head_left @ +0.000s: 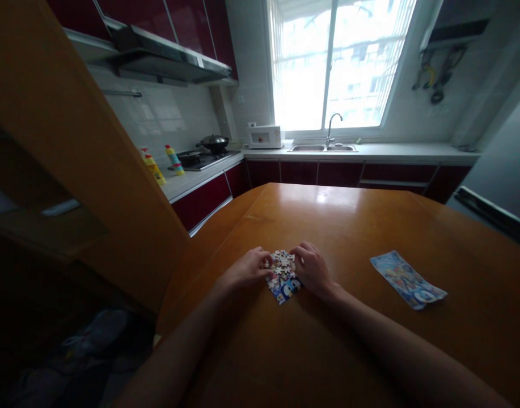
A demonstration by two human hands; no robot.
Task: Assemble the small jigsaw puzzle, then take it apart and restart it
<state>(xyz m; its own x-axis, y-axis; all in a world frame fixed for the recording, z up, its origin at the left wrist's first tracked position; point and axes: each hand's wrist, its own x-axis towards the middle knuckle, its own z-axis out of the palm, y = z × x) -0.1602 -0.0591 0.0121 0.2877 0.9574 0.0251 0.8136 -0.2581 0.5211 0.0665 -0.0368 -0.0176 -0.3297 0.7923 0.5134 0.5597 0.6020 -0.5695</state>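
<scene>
A small pile of white jigsaw pieces (282, 263) lies on the wooden table (353, 226), on top of a partly joined blue puzzle section (286, 289). My left hand (248, 268) rests at the pile's left side, its fingers curled against the pieces. Curled the same way, my right hand (311, 266) presses on the pile's right side. What the fingertips pinch, if anything, is too small to see.
A blue printed picture sheet (406, 279) lies flat on the table to the right. A tall wooden cabinet side (72, 141) rises at the left. Behind are a counter with stove and wok (212, 143), microwave (263, 136), sink (323, 148) and window.
</scene>
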